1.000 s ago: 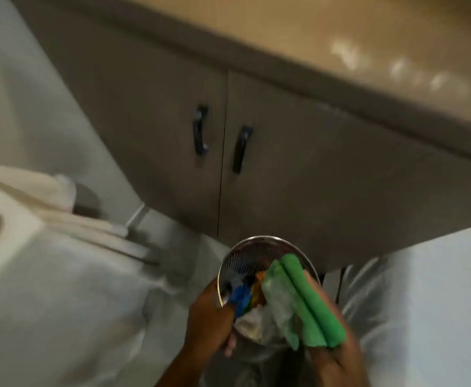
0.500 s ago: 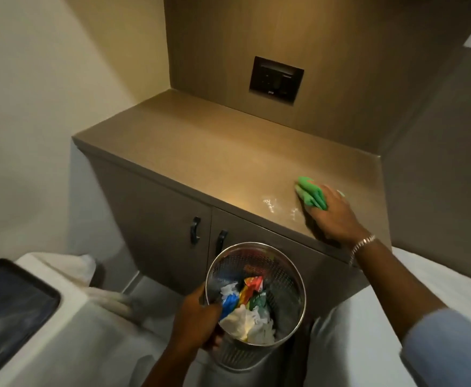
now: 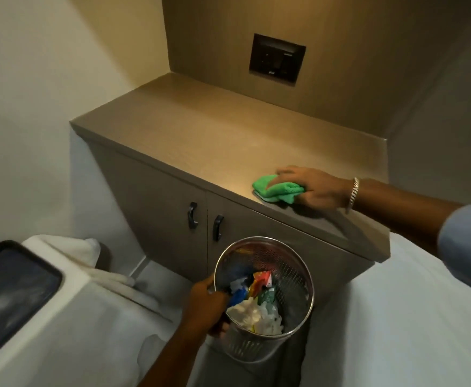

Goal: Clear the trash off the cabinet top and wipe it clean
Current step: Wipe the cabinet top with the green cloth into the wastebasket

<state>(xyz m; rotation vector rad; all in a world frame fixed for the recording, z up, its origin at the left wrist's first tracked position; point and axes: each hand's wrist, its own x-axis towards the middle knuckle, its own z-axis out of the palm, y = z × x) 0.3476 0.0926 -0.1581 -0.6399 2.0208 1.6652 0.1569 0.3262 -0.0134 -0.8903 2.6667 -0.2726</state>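
The brown cabinet top fills the middle of the view. My right hand presses a folded green cloth flat on it near the front edge, at the right. Below the cabinet, my left hand grips the rim of a perforated metal bin. Inside the bin lies crumpled trash: white paper and red, blue and green wrappers.
Two cabinet doors with dark handles face me. A black socket panel sits in the back wall. White bedding lies at the right, and at the left a white surface with a dark phone and a towel.
My right hand carried the green cloth from above the bin up onto the cabinet top and slid it left along the front edge. The white specks seen there are gone. The bin stays held.
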